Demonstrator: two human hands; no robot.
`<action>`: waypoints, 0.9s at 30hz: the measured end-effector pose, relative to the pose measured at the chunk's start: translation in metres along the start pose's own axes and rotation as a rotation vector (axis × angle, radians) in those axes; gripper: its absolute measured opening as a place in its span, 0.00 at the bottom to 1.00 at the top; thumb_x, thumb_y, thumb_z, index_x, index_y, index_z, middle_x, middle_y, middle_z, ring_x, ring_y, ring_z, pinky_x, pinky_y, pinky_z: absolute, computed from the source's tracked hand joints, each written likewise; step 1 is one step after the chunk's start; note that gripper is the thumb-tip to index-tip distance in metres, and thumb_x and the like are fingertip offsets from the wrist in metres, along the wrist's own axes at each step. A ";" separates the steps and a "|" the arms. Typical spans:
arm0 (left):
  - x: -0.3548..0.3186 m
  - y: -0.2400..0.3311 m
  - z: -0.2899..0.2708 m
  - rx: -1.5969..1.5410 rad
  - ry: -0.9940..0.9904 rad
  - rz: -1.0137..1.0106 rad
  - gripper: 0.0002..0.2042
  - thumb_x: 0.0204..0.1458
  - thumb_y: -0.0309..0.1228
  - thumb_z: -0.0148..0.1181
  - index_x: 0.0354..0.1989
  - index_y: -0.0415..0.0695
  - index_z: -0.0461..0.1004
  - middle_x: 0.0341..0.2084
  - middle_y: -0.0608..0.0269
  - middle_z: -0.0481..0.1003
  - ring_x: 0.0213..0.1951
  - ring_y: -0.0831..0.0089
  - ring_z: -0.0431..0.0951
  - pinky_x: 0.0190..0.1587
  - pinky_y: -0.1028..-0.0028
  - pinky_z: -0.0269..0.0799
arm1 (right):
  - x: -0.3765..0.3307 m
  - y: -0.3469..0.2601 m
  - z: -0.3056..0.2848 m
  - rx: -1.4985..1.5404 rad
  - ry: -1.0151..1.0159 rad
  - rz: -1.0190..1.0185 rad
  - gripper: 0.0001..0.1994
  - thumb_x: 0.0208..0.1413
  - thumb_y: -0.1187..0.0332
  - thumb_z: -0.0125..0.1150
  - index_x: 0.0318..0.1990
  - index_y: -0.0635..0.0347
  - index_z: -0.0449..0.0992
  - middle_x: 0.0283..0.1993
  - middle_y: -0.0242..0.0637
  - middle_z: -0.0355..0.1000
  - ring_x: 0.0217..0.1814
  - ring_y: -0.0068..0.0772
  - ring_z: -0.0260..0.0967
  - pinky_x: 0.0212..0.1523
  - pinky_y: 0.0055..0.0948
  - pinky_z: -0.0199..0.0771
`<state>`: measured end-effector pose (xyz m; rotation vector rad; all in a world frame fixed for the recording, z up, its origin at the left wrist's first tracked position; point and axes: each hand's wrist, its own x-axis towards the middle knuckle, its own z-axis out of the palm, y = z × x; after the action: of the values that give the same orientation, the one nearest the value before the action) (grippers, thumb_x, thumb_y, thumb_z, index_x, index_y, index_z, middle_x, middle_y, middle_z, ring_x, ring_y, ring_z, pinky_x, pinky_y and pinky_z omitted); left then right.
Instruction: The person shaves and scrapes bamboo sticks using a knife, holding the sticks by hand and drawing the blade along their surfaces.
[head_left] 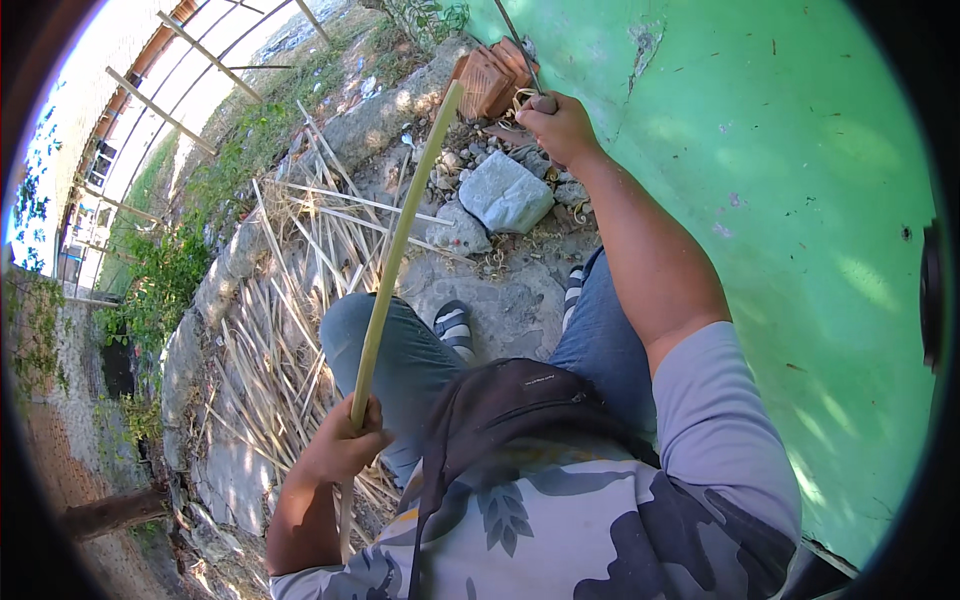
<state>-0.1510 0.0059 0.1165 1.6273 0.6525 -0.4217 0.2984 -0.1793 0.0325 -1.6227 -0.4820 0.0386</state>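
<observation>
My left hand (pixel 338 442) is closed round the lower part of a long pale green bamboo strip (pixel 398 240). The strip rises at a slant in front of my left knee, its upper end free. Farther off, on the right near the wall, my right hand (pixel 562 130) grips a long knife (pixel 517 42) by its handle. The thin dark blade points up and away, leaving the picture at the top edge. The knife and the strip are apart. Thin curled shavings show beside my right hand.
Many split bamboo strips (pixel 262 370) lie heaped on the ground at my left. A pale stone block (pixel 505 193) and reddish bricks (pixel 487 82) stand ahead among rubble. A green wall (pixel 800 250) runs close along my right. Green plants (pixel 165 285) grow farther left.
</observation>
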 end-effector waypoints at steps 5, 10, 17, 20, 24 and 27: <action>-0.004 -0.015 -0.011 0.051 0.110 -0.003 0.15 0.49 0.20 0.65 0.31 0.46 0.61 0.20 0.73 0.63 0.20 0.82 0.65 0.22 0.78 0.60 | -0.005 0.005 -0.004 -0.131 -0.066 0.003 0.07 0.49 0.67 0.67 0.29 0.60 0.78 0.24 0.28 0.72 0.24 0.19 0.65 0.27 0.25 0.66; 0.003 -0.020 -0.010 0.098 0.091 -0.005 0.14 0.49 0.19 0.64 0.31 0.46 0.62 0.20 0.72 0.63 0.21 0.81 0.66 0.23 0.77 0.63 | -0.010 -0.011 0.005 -0.211 -0.113 -0.066 0.09 0.49 0.67 0.68 0.34 0.63 0.80 0.30 0.31 0.77 0.34 0.22 0.71 0.39 0.28 0.72; 0.017 -0.003 -0.006 0.170 0.116 0.075 0.13 0.50 0.21 0.64 0.32 0.46 0.62 0.22 0.74 0.61 0.24 0.84 0.61 0.25 0.78 0.59 | -0.011 -0.015 0.007 -0.229 -0.164 -0.067 0.12 0.48 0.65 0.68 0.36 0.63 0.79 0.31 0.33 0.78 0.34 0.23 0.72 0.39 0.29 0.73; 0.028 -0.002 -0.013 0.197 0.159 0.139 0.13 0.51 0.21 0.63 0.32 0.46 0.62 0.22 0.75 0.60 0.24 0.84 0.61 0.25 0.77 0.59 | -0.014 -0.030 0.009 -0.429 -0.095 -0.084 0.18 0.47 0.61 0.67 0.43 0.63 0.79 0.37 0.42 0.80 0.39 0.39 0.78 0.43 0.37 0.75; 0.046 0.020 -0.011 0.152 0.188 0.129 0.13 0.51 0.21 0.63 0.32 0.46 0.61 0.22 0.74 0.60 0.24 0.84 0.61 0.25 0.77 0.59 | -0.018 -0.034 0.011 -0.434 -0.016 -0.093 0.18 0.46 0.62 0.66 0.43 0.62 0.78 0.41 0.45 0.80 0.44 0.45 0.79 0.44 0.38 0.75; 0.067 0.027 -0.011 0.144 0.154 0.189 0.13 0.51 0.21 0.63 0.32 0.46 0.61 0.23 0.74 0.61 0.24 0.84 0.61 0.25 0.78 0.59 | -0.019 -0.039 0.011 -0.383 -0.097 -0.100 0.16 0.47 0.62 0.66 0.40 0.62 0.78 0.39 0.44 0.80 0.43 0.42 0.79 0.44 0.36 0.75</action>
<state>-0.0837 0.0263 0.0982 1.8536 0.5867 -0.2111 0.2667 -0.1742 0.0635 -1.9745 -0.6751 -0.0534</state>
